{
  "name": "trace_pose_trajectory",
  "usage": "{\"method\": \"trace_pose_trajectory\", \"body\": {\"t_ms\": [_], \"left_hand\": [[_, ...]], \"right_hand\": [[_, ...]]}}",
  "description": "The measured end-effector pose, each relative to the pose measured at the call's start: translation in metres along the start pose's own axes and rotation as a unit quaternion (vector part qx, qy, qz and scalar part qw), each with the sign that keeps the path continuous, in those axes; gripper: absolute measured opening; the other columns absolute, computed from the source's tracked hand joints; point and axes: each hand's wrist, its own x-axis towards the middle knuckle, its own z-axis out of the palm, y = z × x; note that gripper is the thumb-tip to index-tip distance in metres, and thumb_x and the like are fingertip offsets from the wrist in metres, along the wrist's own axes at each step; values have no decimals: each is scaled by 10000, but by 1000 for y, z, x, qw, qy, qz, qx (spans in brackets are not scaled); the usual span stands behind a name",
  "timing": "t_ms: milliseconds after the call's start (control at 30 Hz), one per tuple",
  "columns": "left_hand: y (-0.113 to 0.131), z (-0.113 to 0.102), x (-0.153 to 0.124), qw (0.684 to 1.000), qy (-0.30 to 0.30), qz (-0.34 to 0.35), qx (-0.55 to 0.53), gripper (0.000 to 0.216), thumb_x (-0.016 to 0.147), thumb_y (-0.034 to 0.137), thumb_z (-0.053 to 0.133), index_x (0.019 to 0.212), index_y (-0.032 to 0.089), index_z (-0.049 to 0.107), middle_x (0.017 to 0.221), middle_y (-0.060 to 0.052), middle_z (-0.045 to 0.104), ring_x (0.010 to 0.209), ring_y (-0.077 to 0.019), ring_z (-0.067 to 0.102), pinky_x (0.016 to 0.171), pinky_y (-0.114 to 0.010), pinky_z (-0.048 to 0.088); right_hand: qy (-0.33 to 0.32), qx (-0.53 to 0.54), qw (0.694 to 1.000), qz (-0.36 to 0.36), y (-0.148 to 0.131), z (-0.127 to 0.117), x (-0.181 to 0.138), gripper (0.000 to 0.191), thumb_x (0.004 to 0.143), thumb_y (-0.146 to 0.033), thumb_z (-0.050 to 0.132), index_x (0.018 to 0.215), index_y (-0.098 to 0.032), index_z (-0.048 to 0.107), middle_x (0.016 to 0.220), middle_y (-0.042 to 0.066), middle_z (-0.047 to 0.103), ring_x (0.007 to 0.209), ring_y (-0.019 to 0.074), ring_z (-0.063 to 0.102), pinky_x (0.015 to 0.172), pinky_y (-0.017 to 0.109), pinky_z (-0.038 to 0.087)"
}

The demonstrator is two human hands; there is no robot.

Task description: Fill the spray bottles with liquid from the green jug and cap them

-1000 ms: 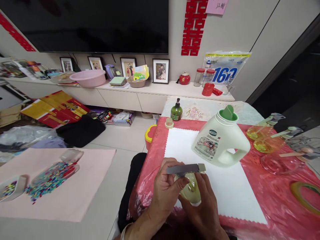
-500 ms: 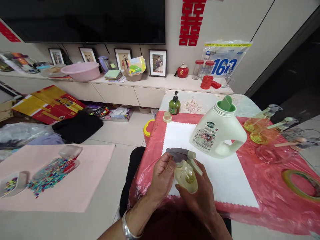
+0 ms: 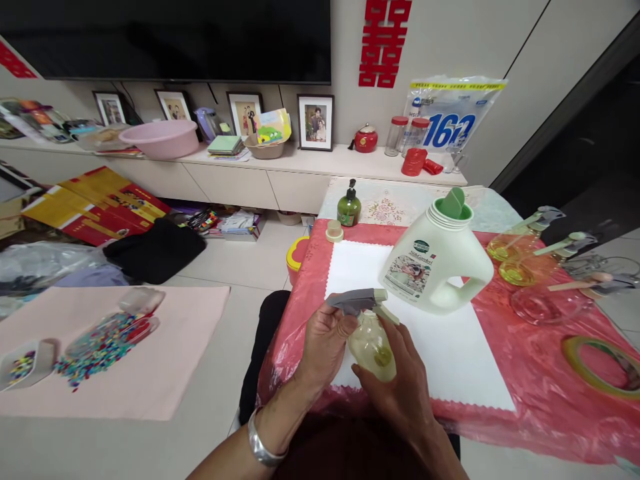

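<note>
My left hand [image 3: 327,337] pinches the grey trigger spray head [image 3: 354,302] of a small clear spray bottle [image 3: 371,348]. My right hand [image 3: 407,380] is wrapped round the bottle's body from the right, over the table's front part. Pale yellowish liquid shows in the bottle. The head sits at the bottle's neck; whether it is joined there I cannot tell. Beyond my hands stands a large pale green detergent jug [image 3: 435,260], uncapped, with a green spout in its mouth. Its pale cap [image 3: 335,231] lies by a green pump bottle [image 3: 349,205].
A white sheet [image 3: 470,373] covers part of the red plastic tablecloth [image 3: 545,420]. On the right lie several clear spray bottles [image 3: 517,272] and a roll of tape [image 3: 603,367]. To the left, colourful beads [image 3: 95,353] are spread on a pink mat [image 3: 165,373].
The grey spray head has shifted slightly left and up against the bottle, and more of the neck shows. My left hand has moved a little left with it; my right hand keeps its hold.
</note>
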Motion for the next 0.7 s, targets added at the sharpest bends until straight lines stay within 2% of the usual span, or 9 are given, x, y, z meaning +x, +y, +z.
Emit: {"method": "trace_pose_trajectory", "body": {"t_ms": [133,233,400,567,700], "left_hand": [[6,2,1,1000,-16,-14,7,376,685,403,911,960,199,756,936,-53,786,882,-196,718,860,-328,537],[6,-1,1,999,-24,-26,6,353,708,407,894,955,200,750,912,-54,784,832,-199,715,832,-344,537],[-5,-16,4,998,-28,-1,55,354,757,465,847,951,188,741,851,-43,755,784,-181,670,781,-316,505],[-29,-34,7,995,-23,17,95,328,813,491,793,930,190,737,864,-25,728,811,-156,627,805,-284,467],[-39,-40,6,995,-16,11,97,360,800,506,797,963,192,733,855,-26,715,809,-161,618,808,-289,471]], "right_hand": [[13,13,1000,2,0,2,0,689,763,-231,689,1416,-239,466,1343,105,576,1233,273,576,989,441,569],[15,43,999,-1,2,5,1,683,751,-214,694,1399,-239,480,1325,96,590,1226,256,588,981,401,574],[37,81,996,-23,21,22,3,695,731,-250,722,1391,-230,503,1334,106,573,1213,274,606,969,416,576],[-5,72,997,9,49,41,-3,614,735,-335,732,1305,-192,556,1275,123,616,1168,292,624,965,449,566],[-32,67,997,26,58,40,-9,633,784,-389,715,1345,-176,516,1283,132,621,1178,293,616,973,453,556]]}}
